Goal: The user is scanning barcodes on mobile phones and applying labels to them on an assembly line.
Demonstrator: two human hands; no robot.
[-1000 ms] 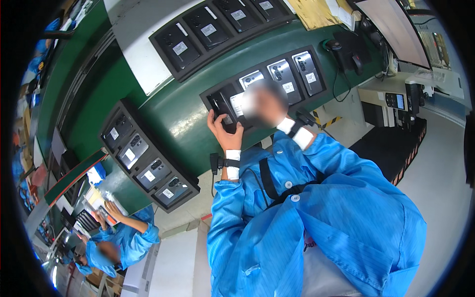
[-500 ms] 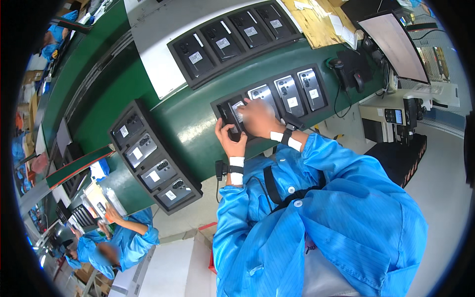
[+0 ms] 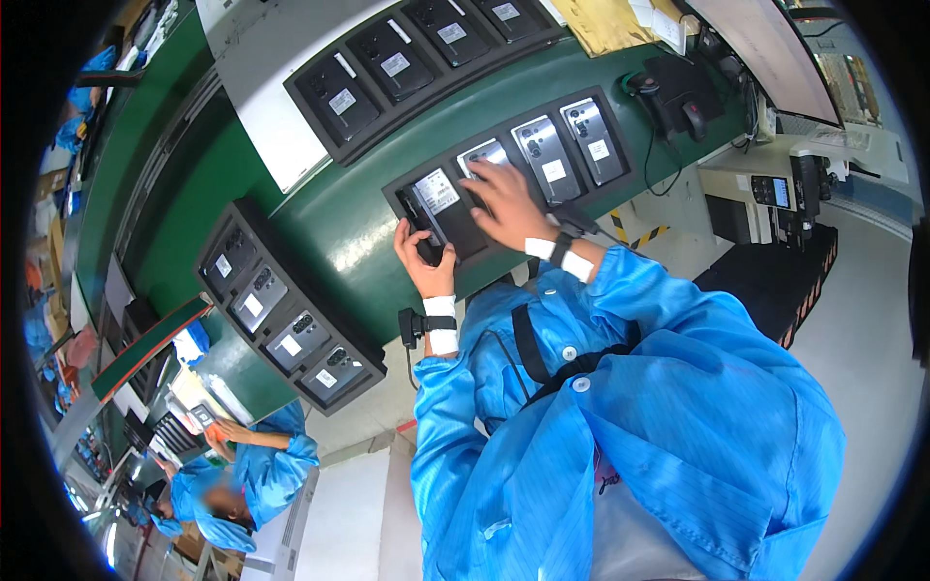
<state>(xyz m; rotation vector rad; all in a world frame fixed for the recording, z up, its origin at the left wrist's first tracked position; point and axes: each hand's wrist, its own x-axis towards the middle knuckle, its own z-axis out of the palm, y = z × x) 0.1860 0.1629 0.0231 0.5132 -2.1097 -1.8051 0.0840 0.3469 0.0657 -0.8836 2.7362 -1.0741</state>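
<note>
A worker in a blue smock (image 3: 668, 416) of finely striped, creased cloth bends over a glossy green tabletop (image 3: 358, 242), both hands at a rectangular dark grey tray (image 3: 513, 149) with a matte, foam-like surface. The left hand (image 3: 424, 261) curls at the tray's near left corner, thumb and fingers arched in a narrow C beside a dark phone (image 3: 419, 218) in the leftmost slot; whether they grip it or merely rest against it cannot be told. A flat white rectangular label (image 3: 437, 192) shows at the upper part of that slot. The right hand (image 3: 511, 208) is held palm down over the middle of the tray, its fingers loosely spread and holding nothing visible, the tips overlapping a shiny silver phone (image 3: 477, 155) in the next slot. Two more silver phones (image 3: 547, 160), smooth-backed with round camera lenses and small white labels, fill the slots to the right. White bands and black straps ring both wrists. Beyond lies a second dark tray (image 3: 412, 114) of glossy black phones; a third tray (image 3: 310, 289), at left, carries four labelled phones. A dark handheld scanner (image 3: 639, 85) and a rounded mouse (image 3: 693, 120) sit at right, while a co-worker (image 3: 271, 474), also in blue, works at lower left.
</note>
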